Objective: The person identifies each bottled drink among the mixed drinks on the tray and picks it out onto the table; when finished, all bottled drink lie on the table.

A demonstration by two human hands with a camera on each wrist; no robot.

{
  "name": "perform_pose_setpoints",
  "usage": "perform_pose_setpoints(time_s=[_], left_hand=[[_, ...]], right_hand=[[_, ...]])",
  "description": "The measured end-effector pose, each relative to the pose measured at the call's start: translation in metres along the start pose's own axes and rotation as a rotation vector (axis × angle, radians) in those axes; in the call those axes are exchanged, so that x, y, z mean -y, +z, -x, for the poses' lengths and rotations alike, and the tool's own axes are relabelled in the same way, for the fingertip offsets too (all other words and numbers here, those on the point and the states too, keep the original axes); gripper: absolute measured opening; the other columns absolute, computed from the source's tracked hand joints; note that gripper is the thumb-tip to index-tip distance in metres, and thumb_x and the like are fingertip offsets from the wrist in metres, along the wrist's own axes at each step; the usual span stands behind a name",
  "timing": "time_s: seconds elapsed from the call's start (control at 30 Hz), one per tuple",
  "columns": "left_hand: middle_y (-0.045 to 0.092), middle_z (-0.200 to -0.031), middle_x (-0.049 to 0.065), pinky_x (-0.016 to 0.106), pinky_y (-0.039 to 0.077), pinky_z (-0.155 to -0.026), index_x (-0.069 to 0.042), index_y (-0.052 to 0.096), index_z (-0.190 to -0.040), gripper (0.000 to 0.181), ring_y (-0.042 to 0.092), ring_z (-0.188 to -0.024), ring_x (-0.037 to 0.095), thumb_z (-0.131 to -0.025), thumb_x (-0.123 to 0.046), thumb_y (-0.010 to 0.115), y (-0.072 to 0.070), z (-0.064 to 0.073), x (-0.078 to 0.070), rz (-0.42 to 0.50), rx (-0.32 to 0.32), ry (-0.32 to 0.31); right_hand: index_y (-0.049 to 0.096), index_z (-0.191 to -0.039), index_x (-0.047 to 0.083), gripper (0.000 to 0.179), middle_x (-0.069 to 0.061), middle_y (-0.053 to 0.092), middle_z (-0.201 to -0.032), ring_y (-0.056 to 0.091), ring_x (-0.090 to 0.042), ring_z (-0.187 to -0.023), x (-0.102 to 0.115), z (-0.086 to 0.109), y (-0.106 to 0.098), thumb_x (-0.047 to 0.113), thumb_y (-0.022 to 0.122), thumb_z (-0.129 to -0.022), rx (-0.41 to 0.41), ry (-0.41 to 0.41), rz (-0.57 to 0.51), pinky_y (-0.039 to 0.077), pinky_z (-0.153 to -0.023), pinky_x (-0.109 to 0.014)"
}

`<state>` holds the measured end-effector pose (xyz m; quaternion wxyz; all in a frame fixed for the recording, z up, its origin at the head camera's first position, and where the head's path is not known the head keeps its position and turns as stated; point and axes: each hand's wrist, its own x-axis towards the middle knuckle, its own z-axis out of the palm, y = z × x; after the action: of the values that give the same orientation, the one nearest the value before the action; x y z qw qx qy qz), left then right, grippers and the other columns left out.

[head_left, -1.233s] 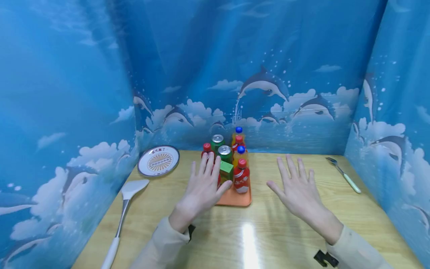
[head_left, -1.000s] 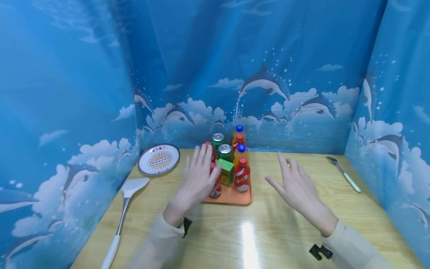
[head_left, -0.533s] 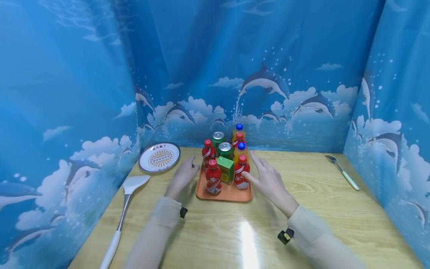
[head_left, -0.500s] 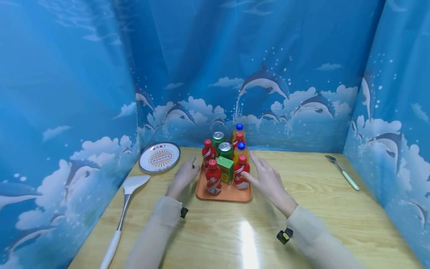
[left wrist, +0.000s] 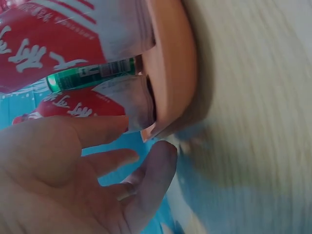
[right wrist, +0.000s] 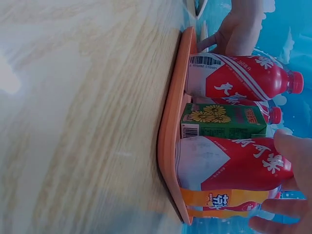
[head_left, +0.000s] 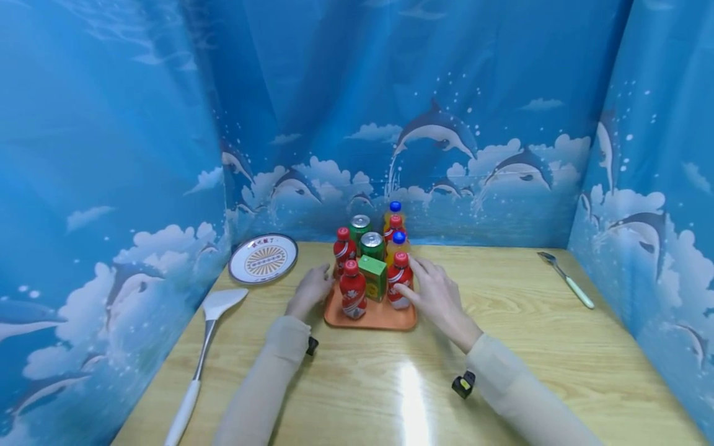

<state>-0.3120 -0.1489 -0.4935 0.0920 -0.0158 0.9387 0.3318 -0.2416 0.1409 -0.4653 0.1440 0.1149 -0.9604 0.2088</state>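
Observation:
An orange tray on the table bears red-capped bottles, among them a front left red bottle and a front right red bottle. Between them stands a green drink carton, with green cans and blue-capped orange drink bottles behind. My left hand is at the tray's left edge; in the left wrist view its bent fingers are just beside the rim, holding nothing. My right hand is at the right side, its thumb overlapping the front right bottle, fingers spread beyond it.
A patterned white plate lies at the back left. In front of it lies a white spatula with a long handle. To the far right is a fork with a pale green handle. Printed blue curtains border the wooden table.
Both hands, spread above the table before, have come down and inward to the two sides of the tray. In the last half second they have drawn slightly closer to it.

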Motion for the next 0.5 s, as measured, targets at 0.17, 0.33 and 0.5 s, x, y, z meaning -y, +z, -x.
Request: perform_pose_setpoints(time_s=[0.17,0.33,0.5], left_hand=[[0.055,-0.156,0.018,0.056,0.044,-0.122,-0.008,0.050,-0.157,0.054,0.053,-0.144,0.038,-0.106,-0.023,0.056,0.0055,-0.0046,0.0017,-0.010,0.012,0.025],[0.068,-0.138,0.016,0.052,0.053,-0.110,-0.009,0.063,-0.144,0.044,0.064,-0.123,0.032,-0.102,-0.021,0.060,0.0070,-0.0079,0.0002,-0.016,-0.002,0.036],[0.065,-0.145,0.016,0.052,0.053,-0.109,-0.009,0.060,-0.148,0.056,0.063,-0.127,0.032,-0.093,-0.006,0.060,0.0086,-0.0087,-0.0017,-0.066,0.003,0.020]], right_hand=[[0.048,-0.158,0.012,0.081,-0.017,0.062,-0.148,0.065,-0.039,-0.125,-0.0013,-0.0008,0.0040,0.049,0.078,-0.093,-0.034,-0.023,-0.009,0.063,-0.092,-0.057],[0.050,-0.156,0.009,0.079,-0.018,0.063,-0.148,0.068,-0.040,-0.124,-0.0034,-0.0026,0.0070,0.042,0.081,-0.091,-0.072,-0.054,-0.050,0.064,-0.092,-0.056],[0.050,-0.155,0.008,0.077,-0.019,0.062,-0.149,0.069,-0.040,-0.125,-0.0054,-0.0018,0.0100,0.039,0.081,-0.092,-0.075,-0.052,-0.088,0.063,-0.095,-0.055]])
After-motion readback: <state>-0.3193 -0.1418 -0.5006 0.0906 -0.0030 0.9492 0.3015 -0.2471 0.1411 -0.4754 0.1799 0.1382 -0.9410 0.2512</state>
